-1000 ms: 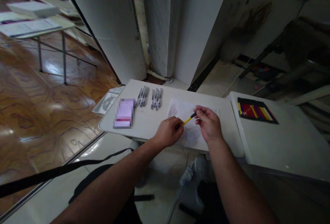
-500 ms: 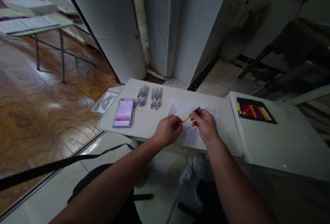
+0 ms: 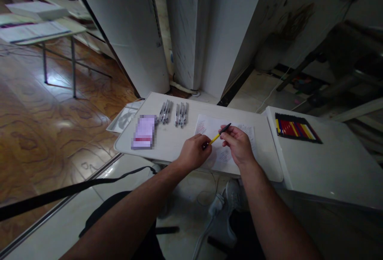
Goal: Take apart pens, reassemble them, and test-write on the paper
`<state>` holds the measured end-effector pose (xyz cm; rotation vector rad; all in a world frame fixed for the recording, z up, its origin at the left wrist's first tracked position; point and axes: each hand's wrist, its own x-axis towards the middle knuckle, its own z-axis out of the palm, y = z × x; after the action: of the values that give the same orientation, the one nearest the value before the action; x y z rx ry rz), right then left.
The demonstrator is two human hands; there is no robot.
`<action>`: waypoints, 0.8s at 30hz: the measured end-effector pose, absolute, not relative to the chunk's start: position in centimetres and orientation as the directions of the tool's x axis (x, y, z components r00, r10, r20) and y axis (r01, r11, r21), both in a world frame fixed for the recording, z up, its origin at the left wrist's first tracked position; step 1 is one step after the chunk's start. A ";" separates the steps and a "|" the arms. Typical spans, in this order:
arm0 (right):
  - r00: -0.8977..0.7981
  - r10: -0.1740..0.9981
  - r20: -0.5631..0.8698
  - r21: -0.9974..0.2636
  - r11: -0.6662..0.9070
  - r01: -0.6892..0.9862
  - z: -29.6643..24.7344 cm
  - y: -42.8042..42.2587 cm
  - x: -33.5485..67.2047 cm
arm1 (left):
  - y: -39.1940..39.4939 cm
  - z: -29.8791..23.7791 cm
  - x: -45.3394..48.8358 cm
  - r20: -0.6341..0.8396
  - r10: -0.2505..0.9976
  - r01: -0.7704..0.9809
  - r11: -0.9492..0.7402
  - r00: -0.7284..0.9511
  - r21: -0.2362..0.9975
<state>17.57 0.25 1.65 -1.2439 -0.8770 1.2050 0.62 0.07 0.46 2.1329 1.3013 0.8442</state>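
Observation:
Above the white sheet of paper, a yellow pen with a black cap end slants up to the right. My left hand is closed round its lower end, and the fingers hide that tip. At the black end, my right hand pinches the pen between thumb and fingers. Handwriting in dark and reddish ink covers parts of the sheet under both hands. Left of the sheet, two groups of clear pens lie on the white table.
A pixelated purple item lies at the table's left end. On the white surface to the right sits a black case of coloured pens. A cable with a white plug block runs across the floor by my shoe.
My right fingers have shifted on the pen's black end, with the index finger now raised behind it. The left hand stays in nearly the same place.

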 end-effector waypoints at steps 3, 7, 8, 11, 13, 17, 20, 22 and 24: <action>0.221 0.969 -0.109 -0.985 -0.076 -0.152 1.7 0.2 17.5 | 0.1 0.5 0.7 0.248 0.904 0.597 -0.417 0.347 0.685; 0.224 0.970 -0.090 -0.989 -0.061 -0.133 1.6 0.3 17.4 | 0.1 0.4 0.6 0.243 0.903 0.605 -0.419 0.353 0.677; 0.216 0.972 -0.091 -0.988 -0.061 -0.142 1.6 0.3 17.4 | 0.1 0.4 0.6 0.243 0.903 0.605 -0.420 0.354 0.677; 0.208 0.973 -0.098 -0.987 -0.068 -0.147 1.8 0.2 17.4 | 0.1 0.4 0.6 0.241 0.905 0.604 -0.415 0.350 0.680; 0.220 0.970 -0.100 -0.989 -0.074 -0.126 1.9 0.2 17.3 | 0.1 0.4 0.6 0.239 0.906 0.607 -0.412 0.348 0.680; 0.238 0.968 -0.083 -0.991 -0.054 -0.124 1.9 0.2 17.3 | 0.1 0.4 0.6 0.244 0.901 0.607 -0.423 0.358 0.673; 0.236 0.970 -0.067 -0.988 -0.032 -0.152 1.8 0.2 17.4 | 0.1 0.3 0.6 0.243 0.901 0.605 -0.424 0.360 0.674; 0.220 0.973 -0.068 -0.986 -0.031 -0.165 1.8 0.1 17.4 | 0.1 0.3 0.6 0.248 0.898 0.606 -0.429 0.362 0.670; 0.195 0.978 -0.078 -0.984 -0.044 -0.174 1.8 0.1 17.4 | 0.1 0.3 0.6 0.251 0.897 0.606 -0.433 0.364 0.667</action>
<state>17.40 0.09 1.80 -1.2171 -0.9077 1.1782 0.57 0.12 0.32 2.1634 1.3015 0.8291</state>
